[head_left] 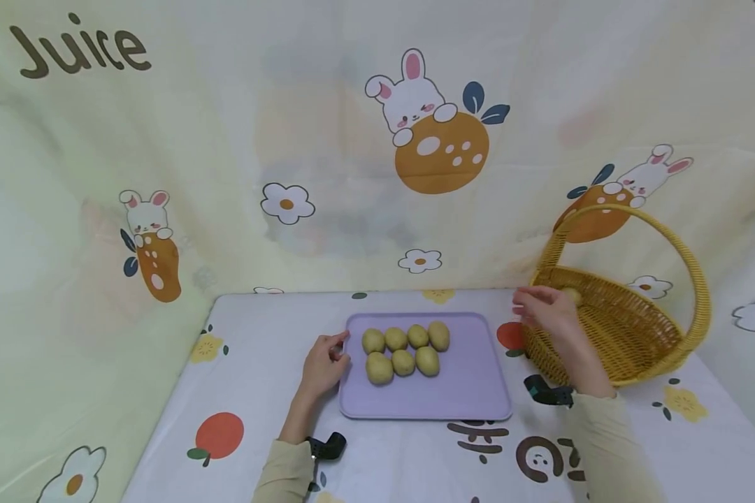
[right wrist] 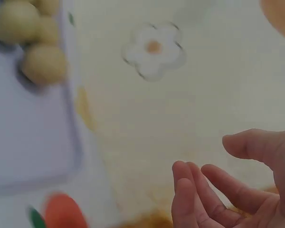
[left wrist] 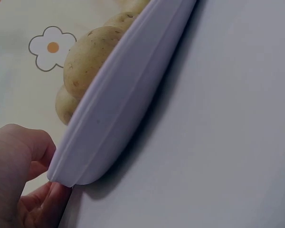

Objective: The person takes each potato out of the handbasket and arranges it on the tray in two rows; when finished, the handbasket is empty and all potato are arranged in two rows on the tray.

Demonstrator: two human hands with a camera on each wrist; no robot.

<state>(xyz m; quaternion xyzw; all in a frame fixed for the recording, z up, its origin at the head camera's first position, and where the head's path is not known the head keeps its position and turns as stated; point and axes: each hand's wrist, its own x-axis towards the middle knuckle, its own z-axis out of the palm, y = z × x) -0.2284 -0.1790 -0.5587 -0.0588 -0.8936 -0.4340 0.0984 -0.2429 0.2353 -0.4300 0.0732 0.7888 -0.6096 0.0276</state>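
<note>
Several potatoes lie in two rows on the left half of a lilac tray. My left hand grips the tray's left edge; in the left wrist view, fingers show above the rim and others below it. To the right, my right hand hangs over the left rim of a woven basket with a tall handle. Its fingers are loosely bent, apart from the thumb, and hold nothing. A potato shows inside the basket, partly hidden behind this hand.
The tray and basket stand on a white tablecloth printed with fruit and flowers. Behind them hangs a pale curtain with rabbit and flower prints. The basket's handle arches high at the right. A gap of tablecloth separates tray and basket.
</note>
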